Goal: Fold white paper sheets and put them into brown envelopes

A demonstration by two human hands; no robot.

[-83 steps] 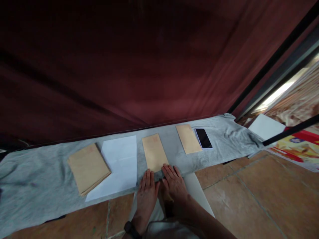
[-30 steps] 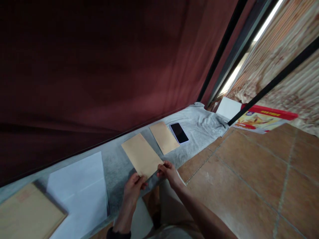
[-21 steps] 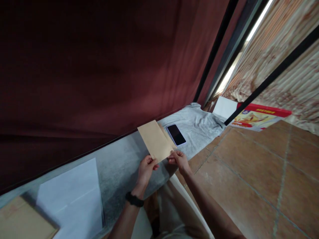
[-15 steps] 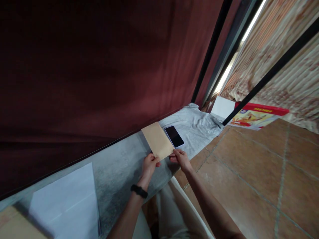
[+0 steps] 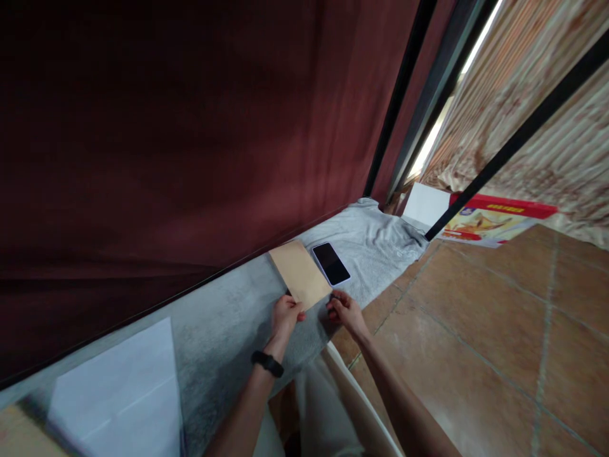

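Observation:
A flat rectangle of tan kraft paper [image 5: 301, 274] lies slantwise over the grey ledge; whether it is a single sheet or an envelope, I cannot tell. My left hand [image 5: 286, 312], with a black band on its wrist, pinches its near edge between thumb and fingers. Beside its near right corner is my right hand [image 5: 345, 313], fingers curled together. Anything between those fingers is too small or hidden to make out. A phone [image 5: 332, 263] with a dark screen and pale rim lies just right of the paper, on a grey cloth [image 5: 375, 231].
White paper sheets [image 5: 118, 387] lie at the ledge's left, beside another tan piece [image 5: 26, 435]. A dark red curtain [image 5: 190, 139] hangs behind the ledge [image 5: 223, 317]. A black pole [image 5: 514, 143] slants down at right, before a red printed box [image 5: 495, 219] on the tiled floor [image 5: 476, 330].
My right hand has come off the paper's corner a little, and its fingers have curled in. The paper's far edge sits slightly lower. My left hand keeps its pinch.

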